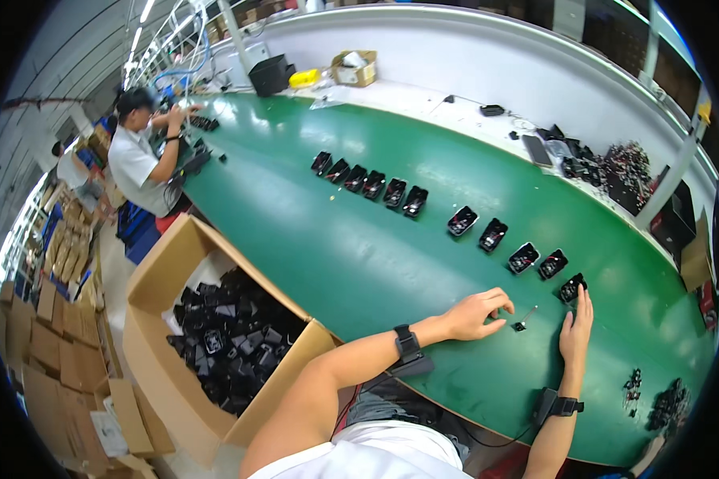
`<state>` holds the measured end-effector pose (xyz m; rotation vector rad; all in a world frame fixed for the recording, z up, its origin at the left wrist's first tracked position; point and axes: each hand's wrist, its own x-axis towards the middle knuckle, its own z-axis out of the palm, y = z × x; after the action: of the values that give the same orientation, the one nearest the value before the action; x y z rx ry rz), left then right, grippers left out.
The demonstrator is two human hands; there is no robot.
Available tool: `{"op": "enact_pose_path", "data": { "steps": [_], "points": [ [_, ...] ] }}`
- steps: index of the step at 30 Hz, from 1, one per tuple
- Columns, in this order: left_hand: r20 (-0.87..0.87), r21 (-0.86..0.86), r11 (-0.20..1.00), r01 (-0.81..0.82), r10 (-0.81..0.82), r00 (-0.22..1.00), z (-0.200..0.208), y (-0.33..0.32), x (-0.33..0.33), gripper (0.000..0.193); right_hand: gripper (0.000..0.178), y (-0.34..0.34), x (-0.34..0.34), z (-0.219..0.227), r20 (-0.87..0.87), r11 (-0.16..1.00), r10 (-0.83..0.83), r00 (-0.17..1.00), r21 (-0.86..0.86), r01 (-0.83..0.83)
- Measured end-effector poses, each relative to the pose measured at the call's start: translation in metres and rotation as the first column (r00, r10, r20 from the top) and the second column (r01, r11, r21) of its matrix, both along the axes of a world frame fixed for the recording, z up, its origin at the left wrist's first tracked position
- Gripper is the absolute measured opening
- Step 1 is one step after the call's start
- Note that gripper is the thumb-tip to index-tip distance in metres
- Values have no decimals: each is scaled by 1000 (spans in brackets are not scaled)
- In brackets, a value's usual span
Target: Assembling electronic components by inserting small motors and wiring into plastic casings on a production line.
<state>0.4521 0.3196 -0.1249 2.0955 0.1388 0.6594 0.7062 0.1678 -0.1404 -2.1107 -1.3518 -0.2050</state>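
My left hand hovers low over the green bench, its fingers loosely curled with a gap to the thumb and nothing visible in them. Just right of it lies a small black part with a thin lead. My right hand is stretched out flat, fingertips alongside the nearest black plastic housing; whether they touch it is hard to tell. That housing ends a diagonal row of open black housings with small parts and wires inside, running away to the far left.
At left, a big cardboard box holds many black plastic pieces. Small wired parts and a dark pile lie at right, near another person's hand. A co-worker sits at the far left; a wire heap occupies the back ledge.
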Motion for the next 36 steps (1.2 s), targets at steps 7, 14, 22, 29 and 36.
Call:
{"op": "enact_pose_path", "data": {
  "steps": [7,14,22,29,36],
  "points": [
    [-17,-21,1000,-12,12,1000,0,2,0,23,61,0,-5,-1,10,1000,11,1000,-15,-10],
    [-30,-6,1000,-21,20,999,3,4,-4,21,63,4,-12,7,-44,999,42,998,33,-41],
    [16,-16,993,-119,119,993,11,0,-5,17,36,-10,-16,49,60,902,-185,981,406,145],
    [104,1,967,-255,253,962,9,3,-2,16,29,-33,3,62,125,680,-482,867,677,281],
    [50,24,978,-205,204,978,11,4,-1,17,23,-28,21,0,123,925,-379,917,79,371]
  ]
}}
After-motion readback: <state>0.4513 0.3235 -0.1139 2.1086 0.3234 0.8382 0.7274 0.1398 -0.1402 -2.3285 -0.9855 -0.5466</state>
